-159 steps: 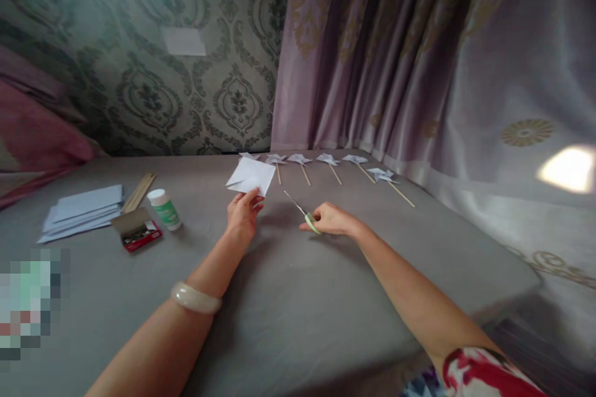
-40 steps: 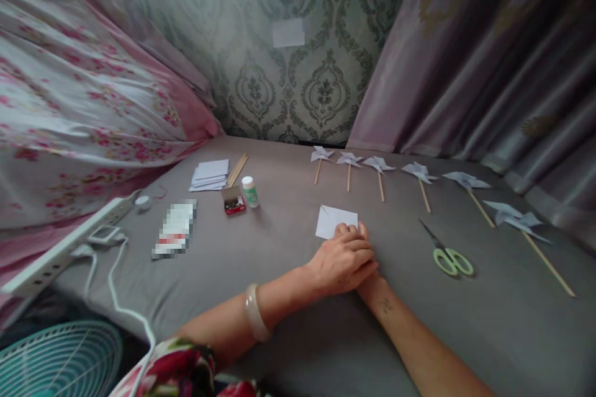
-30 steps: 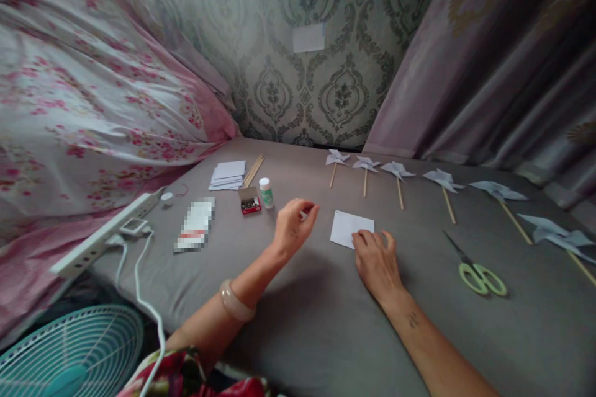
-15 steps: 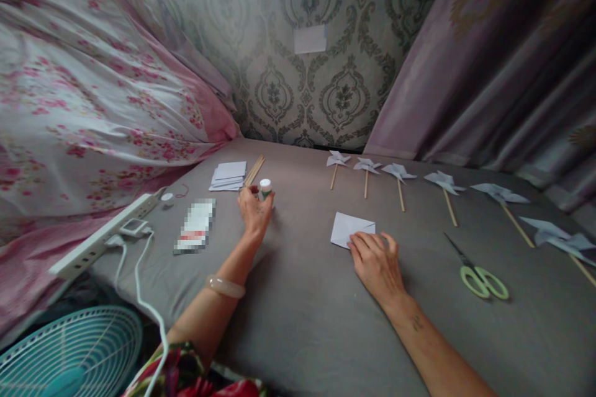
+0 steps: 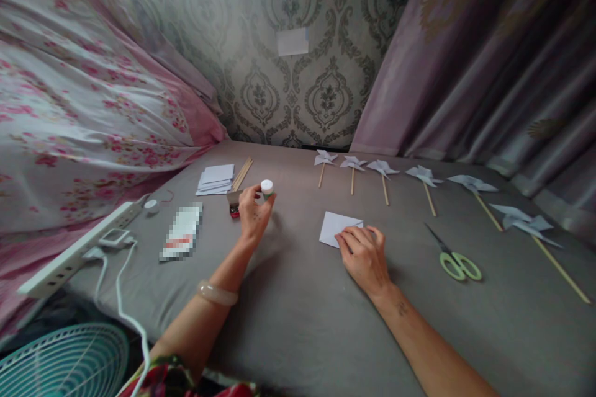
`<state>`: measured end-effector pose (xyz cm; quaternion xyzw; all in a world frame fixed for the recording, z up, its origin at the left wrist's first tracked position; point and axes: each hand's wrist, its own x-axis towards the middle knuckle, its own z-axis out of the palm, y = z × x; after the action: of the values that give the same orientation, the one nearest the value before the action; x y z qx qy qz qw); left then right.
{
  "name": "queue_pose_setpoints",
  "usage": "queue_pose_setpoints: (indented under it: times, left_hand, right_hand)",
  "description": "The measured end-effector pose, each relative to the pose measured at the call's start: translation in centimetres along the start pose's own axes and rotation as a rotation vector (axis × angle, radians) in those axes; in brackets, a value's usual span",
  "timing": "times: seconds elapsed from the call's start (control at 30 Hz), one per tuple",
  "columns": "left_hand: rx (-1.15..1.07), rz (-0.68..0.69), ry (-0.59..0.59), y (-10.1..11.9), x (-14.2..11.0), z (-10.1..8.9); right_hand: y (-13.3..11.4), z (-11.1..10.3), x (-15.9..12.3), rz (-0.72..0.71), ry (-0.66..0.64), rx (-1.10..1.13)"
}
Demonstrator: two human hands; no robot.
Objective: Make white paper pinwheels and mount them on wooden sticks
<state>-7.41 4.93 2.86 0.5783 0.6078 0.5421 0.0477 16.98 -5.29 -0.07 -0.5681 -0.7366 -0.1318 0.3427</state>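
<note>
My left hand (image 5: 254, 214) is wrapped round a small glue bottle (image 5: 267, 188) with a white cap and holds it just above the grey bed surface. Behind that hand sits a small open red box of pins (image 5: 233, 205), partly hidden. My right hand (image 5: 364, 254) lies with its fingers flat on the near edge of a folded white paper square (image 5: 336, 227). Green-handled scissors (image 5: 454, 260) lie to the right of that hand.
Several paper pinwheels on sticks (image 5: 383, 173) lie in a row at the back. A stack of white paper (image 5: 215, 178) and wooden sticks (image 5: 242, 173) lie at the back left. A power strip (image 5: 79, 248) with cables, a fan (image 5: 60, 360) and a floral quilt (image 5: 84, 99) are on the left.
My left hand reached left to the glue bottle, closed on it and lifted it off the bed. My right hand stayed on the folded paper.
</note>
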Motion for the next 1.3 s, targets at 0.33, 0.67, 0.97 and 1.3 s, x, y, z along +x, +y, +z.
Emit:
queue_pose_setpoints:
  times: [0.33,0.67,0.97,1.3]
  left_hand:
    - [-0.455,0.062,-0.345,6.3,-4.3,1.4]
    - [-0.600,0.127,-0.584,8.7,-6.3,2.7]
    - [-0.840,0.026,-0.754,9.0,-7.1,4.1]
    - [-0.870,-0.244,-0.736,8.3,-6.9,5.8]
  right_hand:
    - [0.2,-0.2,0.3,0.066,0.174,0.095]
    - [0.3,-0.6,0.4,0.102,0.143,0.077]
    - [0.6,-0.3,0.3,0.157,0.148,0.174]
    - [3.2,-1.2,1.7,0.475,0.171,0.690]
